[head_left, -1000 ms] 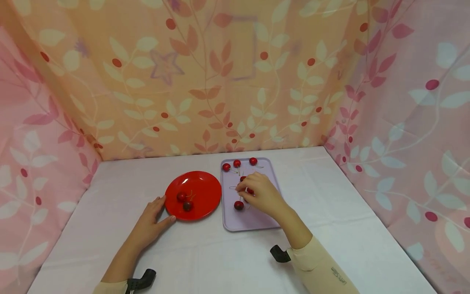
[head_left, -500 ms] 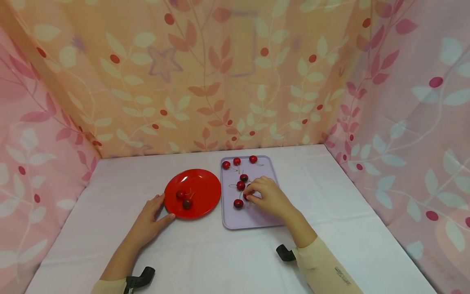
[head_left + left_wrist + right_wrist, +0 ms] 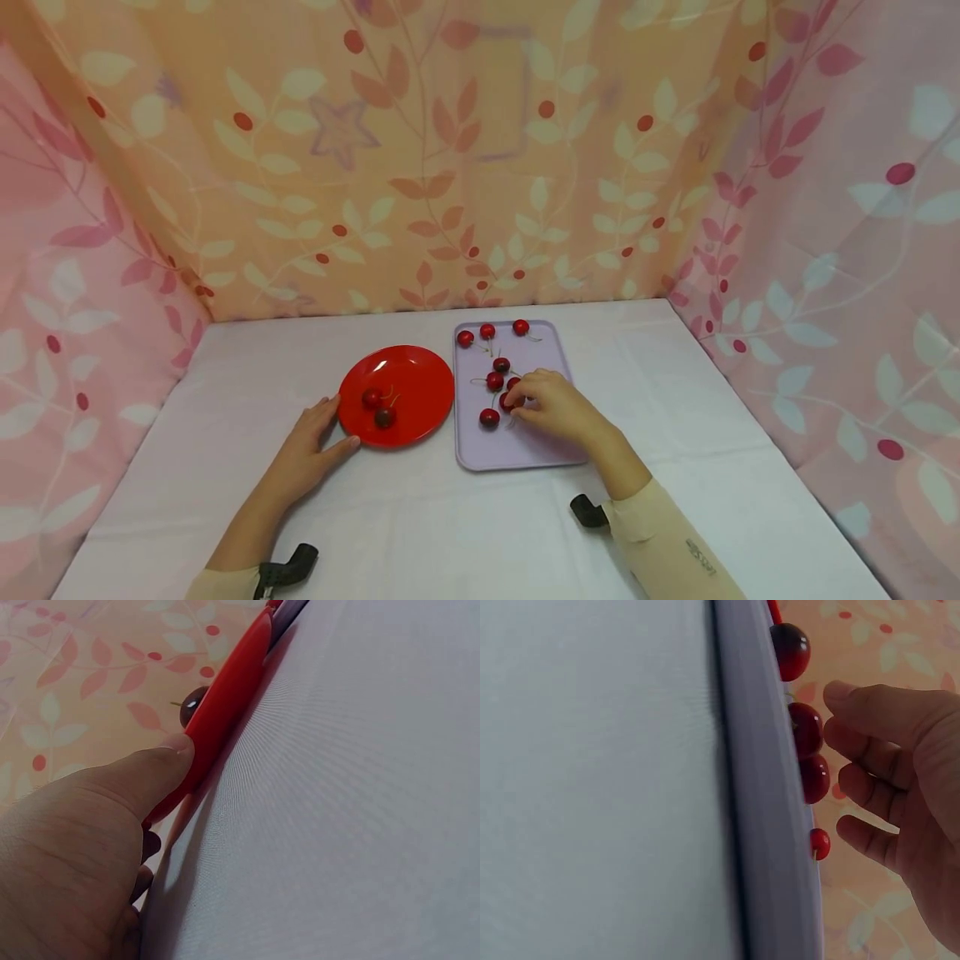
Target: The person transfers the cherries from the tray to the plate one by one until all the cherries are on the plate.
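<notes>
My left hand (image 3: 306,454) rests at the left edge of a red plate (image 3: 423,408), fingers and thumb spread along its rim; in the left wrist view the thumb (image 3: 161,769) touches the rim. On the plate lie a red cherry (image 3: 371,398) and a darker cherry (image 3: 385,417), both with stems. Over the lilac tray (image 3: 480,454), my right hand (image 3: 553,404) reaches down to a cherry (image 3: 506,402), partly hidden behind its fingertips. The right wrist view shows loosely bent fingers beside two adjoining cherries (image 3: 806,729), with nothing held between them.
Several more cherries lie on the tray, including a front one (image 3: 489,417) and a back-right one (image 3: 521,327). The tray stands right beside the plate on a white cloth (image 3: 360,533). Patterned curtains (image 3: 420,167) enclose the back and sides.
My right hand has shifted right and slightly nearer, uncovering cherries mid-tray, and its fingertips have loosened from the cherry. My left hand stays at the plate.
</notes>
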Demonstrator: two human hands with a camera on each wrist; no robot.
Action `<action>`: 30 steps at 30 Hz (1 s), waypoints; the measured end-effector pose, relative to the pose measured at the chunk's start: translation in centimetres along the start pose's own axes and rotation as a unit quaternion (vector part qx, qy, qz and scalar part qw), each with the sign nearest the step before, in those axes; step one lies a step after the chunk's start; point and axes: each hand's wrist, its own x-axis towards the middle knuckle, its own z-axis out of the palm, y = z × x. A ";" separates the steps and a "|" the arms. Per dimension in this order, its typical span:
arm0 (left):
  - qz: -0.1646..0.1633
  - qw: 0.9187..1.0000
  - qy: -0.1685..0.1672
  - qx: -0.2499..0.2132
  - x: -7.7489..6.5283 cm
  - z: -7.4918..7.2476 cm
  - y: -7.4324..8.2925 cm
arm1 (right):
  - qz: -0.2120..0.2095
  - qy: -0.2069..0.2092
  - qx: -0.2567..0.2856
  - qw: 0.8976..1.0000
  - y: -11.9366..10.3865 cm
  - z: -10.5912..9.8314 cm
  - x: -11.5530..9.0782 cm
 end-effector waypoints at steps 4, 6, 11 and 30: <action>0.004 1.000 -0.003 0.001 0.3 0.1 0.2 | 0.005 -0.027 -0.022 0.999 0.3 0.3 -0.2; 0.004 1.000 -0.005 0.004 0.4 0.1 0.2 | 0.006 -0.032 -0.028 0.999 0.4 0.3 -0.3; 0.002 1.000 -0.002 0.005 0.3 0.0 0.2 | 0.009 -0.028 -0.020 0.999 0.6 0.4 -0.3; 0.002 1.000 0.003 0.005 -0.1 0.0 0.2 | 0.015 -0.059 -0.024 0.998 -0.1 1.0 -0.2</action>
